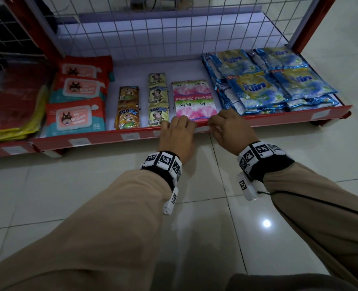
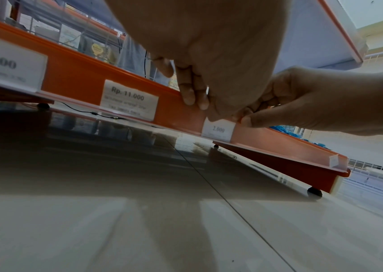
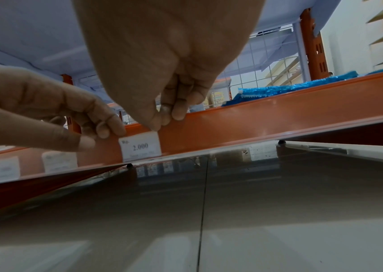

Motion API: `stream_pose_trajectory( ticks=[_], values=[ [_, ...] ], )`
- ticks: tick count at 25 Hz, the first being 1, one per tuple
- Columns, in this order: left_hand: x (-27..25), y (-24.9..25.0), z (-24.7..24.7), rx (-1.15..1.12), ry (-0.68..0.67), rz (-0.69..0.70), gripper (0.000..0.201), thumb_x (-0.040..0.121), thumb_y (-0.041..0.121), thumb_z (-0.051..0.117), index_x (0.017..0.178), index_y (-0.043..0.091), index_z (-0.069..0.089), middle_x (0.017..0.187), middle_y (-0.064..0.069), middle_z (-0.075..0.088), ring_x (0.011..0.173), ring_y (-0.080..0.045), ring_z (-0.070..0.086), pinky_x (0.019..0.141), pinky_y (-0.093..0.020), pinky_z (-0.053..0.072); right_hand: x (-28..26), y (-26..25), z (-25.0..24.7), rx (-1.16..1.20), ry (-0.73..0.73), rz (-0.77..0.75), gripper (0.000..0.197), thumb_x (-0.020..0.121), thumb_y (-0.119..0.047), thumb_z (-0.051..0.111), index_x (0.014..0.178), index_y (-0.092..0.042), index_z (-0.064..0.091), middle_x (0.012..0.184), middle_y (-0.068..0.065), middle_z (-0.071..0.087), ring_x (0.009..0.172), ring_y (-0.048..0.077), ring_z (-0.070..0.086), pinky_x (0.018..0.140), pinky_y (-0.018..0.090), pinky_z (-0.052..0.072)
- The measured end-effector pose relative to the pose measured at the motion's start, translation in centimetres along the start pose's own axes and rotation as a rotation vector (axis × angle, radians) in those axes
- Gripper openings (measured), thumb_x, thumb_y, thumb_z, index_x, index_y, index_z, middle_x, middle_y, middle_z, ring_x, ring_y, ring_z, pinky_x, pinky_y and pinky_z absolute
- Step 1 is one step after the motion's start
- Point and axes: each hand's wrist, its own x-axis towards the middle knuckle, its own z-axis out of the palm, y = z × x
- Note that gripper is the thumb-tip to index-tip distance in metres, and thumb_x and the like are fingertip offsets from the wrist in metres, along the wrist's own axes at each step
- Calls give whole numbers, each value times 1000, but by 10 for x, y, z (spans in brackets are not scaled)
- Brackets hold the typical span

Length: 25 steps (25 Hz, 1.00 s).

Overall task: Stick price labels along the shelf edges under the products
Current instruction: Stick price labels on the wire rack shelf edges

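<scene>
a 2.000 label goes onto the bottom shelf rail

both hands are down at the red shelf edge (image 1: 278,118) of the lowest shelf, working on one small white price label (image 3: 140,146) that reads "2.000". it sits flat on the face of the rail, directly below the pink soffell tissue packs (image 1: 193,99). the left hand (image 1: 177,134) has its fingers curled over the top lip of the rail just left of the label, with the fingertips (image 3: 106,128) at the label's upper left corner. the right hand (image 1: 231,128) is curled the same way on the other side, its thumb and forefinger tips (image 3: 162,117) meeting at the label's upper right corner. whether either hand is pinching the paper or only pressing it against the rail, i cannot tell from here.

the label looks like thin paper: almost weightless, limp, easy to crease or tear, and likely to go on crooked if one corner sticks first. i would say the sensible hold is just what is being used, the two top corners, keeping it taut and level, then smoothing downward with flat fingertips. the rail itself looks stiff and glossy, so firm pressure should do no harm.

further left along the same rail other labels are already up, one reading "rp. 11.000" (image 2: 130,99). the stretch under the blue klin sachets (image 1: 255,89) shows one label near its right end.
</scene>
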Motion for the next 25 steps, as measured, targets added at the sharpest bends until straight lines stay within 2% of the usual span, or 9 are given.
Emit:
stream_pose_trajectory(
  ticks=[4,10,13,17,21,25],
  values=[
    [-2,-3,-4,-30,6,16,35,88,21,49,123,20,51,118,-3,53,109,-25,47,91,-39,31,1,0,3,16,64,14,16,88,-14,54,97,-4,63,90,17,60,92,34,52,70,43,45],
    [-7,-6,-15,4,-44,39,39,89,24,49,128,21,53,121,-2,51,112,-26,44,93,-39,34,-4,0,13,28,174,17,14,83,-10,57,93,-3,64,91,19,58,89,35,50,73,44,43],
    [-8,-7,-22,22,-90,66,38,90,25,47,128,20,53,122,-2,51,115,-25,43,94,-38,33,-10,1,14,28,204,38,18,77,-8,62,94,-4,63,93,18,56,89,35,49,73,43,44],
    [-10,-8,-33,16,-115,71,34,91,25,46,123,20,57,121,1,56,115,-23,43,93,-34,33,-15,2,10,31,159,26,29,74,-7,63,103,-5,61,96,17,57,91,36,49,76,43,44],
    [-2,7,-58,-23,-69,59,33,90,25,49,122,22,57,123,1,57,117,-22,42,95,-37,35,-12,7,-20,108,210,42,34,74,-8,63,107,-7,62,101,15,58,99,35,50,79,43,46],
    [19,16,-108,-42,32,52,34,89,30,52,122,23,57,125,2,57,119,-22,42,98,-38,34,2,6,-65,190,349,53,24,76,-9,65,100,-6,65,100,15,59,97,34,53,73,36,44]
  ],
)
